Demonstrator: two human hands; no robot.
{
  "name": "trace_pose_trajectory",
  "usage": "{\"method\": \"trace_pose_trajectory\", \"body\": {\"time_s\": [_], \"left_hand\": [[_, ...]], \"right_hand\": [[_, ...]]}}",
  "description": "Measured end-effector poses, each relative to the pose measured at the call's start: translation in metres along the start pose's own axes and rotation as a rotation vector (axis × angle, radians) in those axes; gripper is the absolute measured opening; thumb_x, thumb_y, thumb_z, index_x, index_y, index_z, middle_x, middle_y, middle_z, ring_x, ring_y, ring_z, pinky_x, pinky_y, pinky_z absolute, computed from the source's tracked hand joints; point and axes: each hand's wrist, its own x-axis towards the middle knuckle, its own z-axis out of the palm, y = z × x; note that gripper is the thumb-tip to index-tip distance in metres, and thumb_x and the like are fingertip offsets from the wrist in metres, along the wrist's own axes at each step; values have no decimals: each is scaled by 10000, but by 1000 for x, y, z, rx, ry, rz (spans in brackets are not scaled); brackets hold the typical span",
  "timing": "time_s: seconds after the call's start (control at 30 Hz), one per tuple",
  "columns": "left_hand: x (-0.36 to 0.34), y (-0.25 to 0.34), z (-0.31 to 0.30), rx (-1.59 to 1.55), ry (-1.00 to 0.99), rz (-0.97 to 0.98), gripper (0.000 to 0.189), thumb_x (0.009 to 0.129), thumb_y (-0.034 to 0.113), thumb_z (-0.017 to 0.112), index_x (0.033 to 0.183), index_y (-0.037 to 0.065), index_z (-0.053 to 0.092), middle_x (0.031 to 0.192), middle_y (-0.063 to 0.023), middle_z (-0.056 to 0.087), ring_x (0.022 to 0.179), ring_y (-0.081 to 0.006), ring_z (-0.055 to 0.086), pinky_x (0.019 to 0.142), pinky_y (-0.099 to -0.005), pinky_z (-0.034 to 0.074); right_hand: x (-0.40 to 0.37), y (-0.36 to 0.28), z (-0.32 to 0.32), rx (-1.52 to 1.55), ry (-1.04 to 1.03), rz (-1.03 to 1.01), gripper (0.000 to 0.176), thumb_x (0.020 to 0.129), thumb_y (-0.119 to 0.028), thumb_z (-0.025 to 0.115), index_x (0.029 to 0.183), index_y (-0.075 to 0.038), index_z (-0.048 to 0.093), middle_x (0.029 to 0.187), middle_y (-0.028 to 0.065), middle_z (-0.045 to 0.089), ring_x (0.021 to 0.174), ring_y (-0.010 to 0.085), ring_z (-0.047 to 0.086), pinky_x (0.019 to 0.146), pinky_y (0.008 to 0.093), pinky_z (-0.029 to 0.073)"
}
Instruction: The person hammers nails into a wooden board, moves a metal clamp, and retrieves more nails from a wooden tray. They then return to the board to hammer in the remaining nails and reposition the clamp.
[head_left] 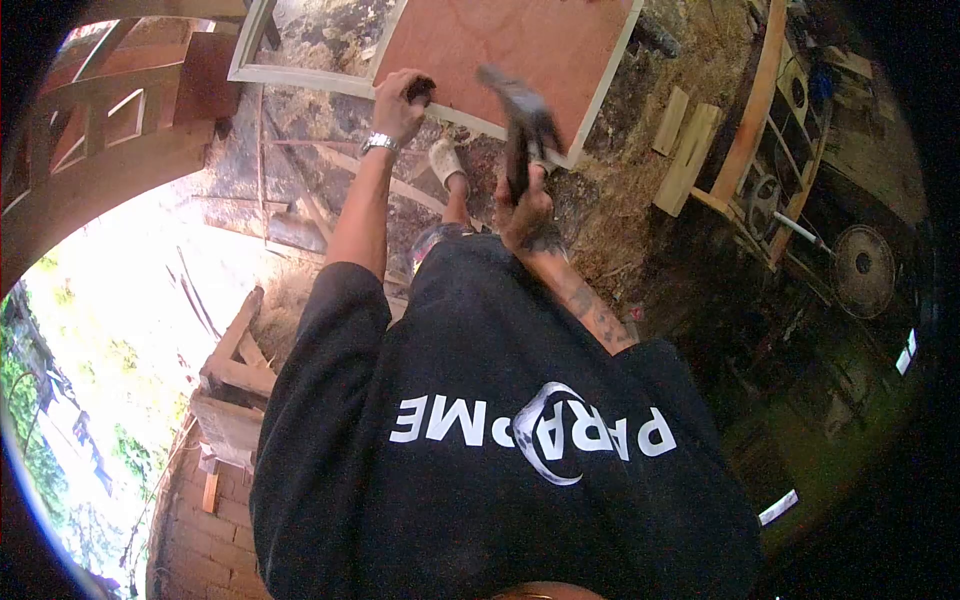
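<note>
Hammer (525, 115): clenching it in right hand (525, 212), pinching something dark (421, 88) on panel (500, 40) with left hand (400, 105), probably risking mashed fingers by mis-swinging.

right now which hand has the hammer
The right hand, the tattooed one, grips the hammer; the left hand, wearing a wristwatch, is at the white-framed panel.

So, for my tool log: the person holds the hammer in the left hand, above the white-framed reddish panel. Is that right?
Not quite. The head view shows the hammer in the right hand, above the white-framed reddish panel. The left hand, with the wristwatch, is at the panel's near edge.
</note>
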Motion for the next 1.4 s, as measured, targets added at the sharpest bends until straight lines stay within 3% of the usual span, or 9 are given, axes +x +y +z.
{"method": "trace_pose_trajectory", "body": {"time_s": [0.1,0.3,0.4,0.63,0.67,0.8,0.9,1.07,1.4], "left_hand": [[-1,0,-4,-50,20,57,235,736,26,698,955,100,742,1019,-97,733,1024,-316,661,931,-433,503],[-1,-5,-2,-41,-21,1,283,739,-10,689,991,102,749,1095,-73,727,1040,-315,657,963,-427,506],[-4,-12,0,-37,-52,-21,301,739,-24,681,1003,100,751,1114,-72,728,1057,-311,656,978,-415,506],[-2,0,-6,-92,-12,-50,223,733,-9,717,929,85,766,1127,-90,741,1076,-297,679,988,-409,521],[0,4,-4,-79,45,-38,159,740,38,748,886,95,772,1053,-88,744,1016,-304,687,940,-422,536],[5,6,2,136,73,-14,88,774,142,754,859,145,776,947,-76,725,933,-310,675,850,-423,537],[14,9,5,178,-3,-110,128,796,130,712,907,164,766,955,-77,736,917,-303,681,826,-433,535],[75,32,36,201,-58,-69,163,842,143,657,975,133,751,979,-109,733,896,-348,683,812,-462,549],[224,98,141,297,-242,58,270,949,163,560,1204,106,631,1148,-153,633,948,-373,675,790,-488,571]], "right_hand": [[-3,71,42,-416,-311,37,380,1025,-342,607,1202,-9,554,819,250,643,795,461,683,667,510,532],[14,22,5,-128,-74,-179,427,1020,-317,627,1298,-4,543,902,227,682,824,418,710,694,445,555],[15,35,16,-114,-230,-49,321,996,-208,609,1231,-12,516,904,290,679,844,522,659,693,571,511],[27,5,-9,143,-207,113,416,1023,-245,611,1283,70,528,1018,315,686,975,475,694,767,509,557],[29,19,-4,14,-29,-267,444,1034,-294,589,1285,67,528,1047,338,675,990,484,685,763,513,558],[45,39,-3,-167,-492,26,456,1024,-287,579,1317,50,489,1035,367,649,958,527,656,734,554,539],[39,87,18,-106,-333,-105,465,1016,-301,588,1300,50,476,995,367,642,948,538,652,726,567,527],[49,82,-30,31,-96,250,365,1002,-301,607,1234,-27,541,842,258,649,800,470,681,674,522,524],[38,187,-90,-180,-119,73,292,1024,-288,586,1178,-44,549,814,174,678,670,348,678,607,454,516]]}}
